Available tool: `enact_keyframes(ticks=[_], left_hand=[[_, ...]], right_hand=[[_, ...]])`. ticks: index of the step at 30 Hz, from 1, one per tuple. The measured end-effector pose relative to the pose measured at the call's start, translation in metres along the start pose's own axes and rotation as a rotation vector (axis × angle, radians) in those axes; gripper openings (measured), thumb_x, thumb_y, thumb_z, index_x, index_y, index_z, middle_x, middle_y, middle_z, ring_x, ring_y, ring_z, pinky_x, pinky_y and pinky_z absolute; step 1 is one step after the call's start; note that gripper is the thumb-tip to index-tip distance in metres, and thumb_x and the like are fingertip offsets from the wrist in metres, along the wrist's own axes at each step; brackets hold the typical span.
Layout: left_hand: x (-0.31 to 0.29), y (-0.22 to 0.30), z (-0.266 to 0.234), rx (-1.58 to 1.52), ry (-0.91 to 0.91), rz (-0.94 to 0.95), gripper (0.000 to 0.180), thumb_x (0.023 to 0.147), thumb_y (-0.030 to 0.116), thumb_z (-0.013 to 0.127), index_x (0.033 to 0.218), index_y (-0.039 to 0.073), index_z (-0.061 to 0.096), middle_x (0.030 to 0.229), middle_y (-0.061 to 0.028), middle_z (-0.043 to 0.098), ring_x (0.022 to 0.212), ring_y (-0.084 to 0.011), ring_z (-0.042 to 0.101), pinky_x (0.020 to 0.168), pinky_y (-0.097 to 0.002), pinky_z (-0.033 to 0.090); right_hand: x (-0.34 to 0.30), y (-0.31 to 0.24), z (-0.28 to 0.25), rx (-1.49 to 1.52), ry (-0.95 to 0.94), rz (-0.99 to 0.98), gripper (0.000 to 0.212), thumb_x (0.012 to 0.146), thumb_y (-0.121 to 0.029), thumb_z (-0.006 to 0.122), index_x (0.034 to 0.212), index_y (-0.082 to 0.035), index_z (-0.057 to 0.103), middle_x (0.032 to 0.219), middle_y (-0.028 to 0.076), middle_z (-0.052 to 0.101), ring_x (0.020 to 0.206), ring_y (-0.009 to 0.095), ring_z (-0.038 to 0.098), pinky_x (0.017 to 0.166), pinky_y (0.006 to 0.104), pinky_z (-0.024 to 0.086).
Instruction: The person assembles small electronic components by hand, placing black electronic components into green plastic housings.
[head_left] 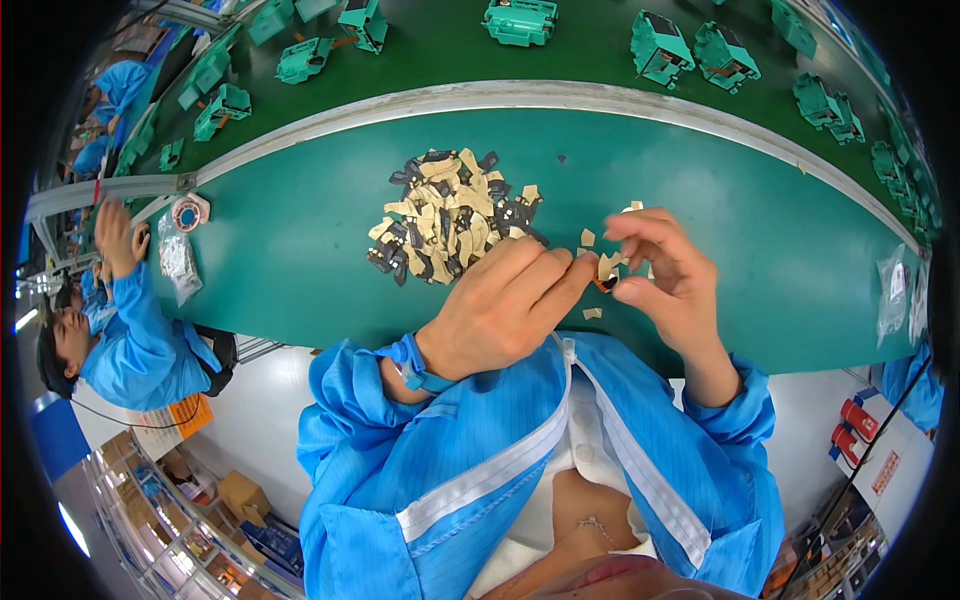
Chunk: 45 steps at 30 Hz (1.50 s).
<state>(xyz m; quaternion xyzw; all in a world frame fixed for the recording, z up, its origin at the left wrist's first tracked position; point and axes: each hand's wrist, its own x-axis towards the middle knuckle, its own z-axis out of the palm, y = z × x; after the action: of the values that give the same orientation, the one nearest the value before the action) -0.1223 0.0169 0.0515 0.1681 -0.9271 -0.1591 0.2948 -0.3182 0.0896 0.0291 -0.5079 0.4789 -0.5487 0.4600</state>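
Fingers (572,276) at small part (605,270), axis unclear

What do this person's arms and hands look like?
Both blue sleeves have fine stripes and end above the wrists. A blue band circles the left wrist. The left hand and right hand wear no gloves.

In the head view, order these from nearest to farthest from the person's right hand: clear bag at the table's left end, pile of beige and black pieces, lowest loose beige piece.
Measured from the right hand:
1. Loose beige piece: just lower left.
2. Pile: farther left, mid-table.
3. Clear bag: far left end.
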Motion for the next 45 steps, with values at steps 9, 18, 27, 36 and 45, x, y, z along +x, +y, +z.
enact_keyframes(ticks=[9,18,27,36,45], left_hand=[[-0.006,-0.003,0.004,-0.008,0.049,-0.016,0.035,0.064,-0.007,0.07,0.099,-0.006,0.066,0.083,-0.011,0.06,0.069,-0.0214,0.056,0.058,-0.0291,0.048],[-0.008,-0.002,0.007,-0.248,0.117,-0.141,0.028,0.07,-0.004,0.069,0.097,-0.004,0.066,0.083,-0.0092,0.059,0.067,-0.0214,0.056,0.057,-0.0288,0.048],[-0.009,0.003,-0.006,-0.74,-0.012,-0.539,0.011,0.084,0.004,0.065,0.094,0.0,0.069,0.078,-0.0073,0.062,0.064,-0.018,0.058,0.056,-0.028,0.047],[-0.009,-0.009,-0.006,-0.969,-0.124,-0.645,0.013,0.088,0.007,0.061,0.091,-0.003,0.069,0.074,-0.007,0.062,0.064,-0.0136,0.056,0.058,-0.0256,0.044],[-0.007,-0.011,-0.006,-1.117,-0.128,-0.804,0.012,0.085,0.006,0.064,0.082,-0.004,0.07,0.066,-0.0038,0.061,0.06,-0.0057,0.049,0.052,-0.0236,0.039]], right_hand=[[-0.015,0.0,-0.021,-0.696,0.039,-0.089,0.018,0.072,0.002,0.073,0.089,-0.004,0.069,0.087,0.008,0.06,0.077,0.022,0.058,0.061,0.031,0.046],[0.003,0.002,0.007,-0.807,0.076,-0.741,0.036,0.057,-0.006,0.074,0.093,-0.008,0.073,0.086,0.005,0.059,0.074,0.02,0.053,0.058,0.0311,0.043],[0.01,-0.003,0.006,-0.891,0.015,-0.886,0.038,0.053,-0.01,0.075,0.091,-0.008,0.073,0.082,0.003,0.057,0.073,0.019,0.052,0.055,0.0299,0.04],[0.01,-0.002,0.008,-0.877,-0.008,-0.876,0.035,0.054,-0.008,0.077,0.089,-0.009,0.073,0.083,0.002,0.057,0.074,0.018,0.051,0.057,0.0304,0.04],[0.009,0.001,0.007,-0.871,-0.053,-0.872,0.034,0.055,-0.007,0.076,0.089,-0.009,0.073,0.084,0.002,0.057,0.075,0.018,0.051,0.059,0.0305,0.041]])
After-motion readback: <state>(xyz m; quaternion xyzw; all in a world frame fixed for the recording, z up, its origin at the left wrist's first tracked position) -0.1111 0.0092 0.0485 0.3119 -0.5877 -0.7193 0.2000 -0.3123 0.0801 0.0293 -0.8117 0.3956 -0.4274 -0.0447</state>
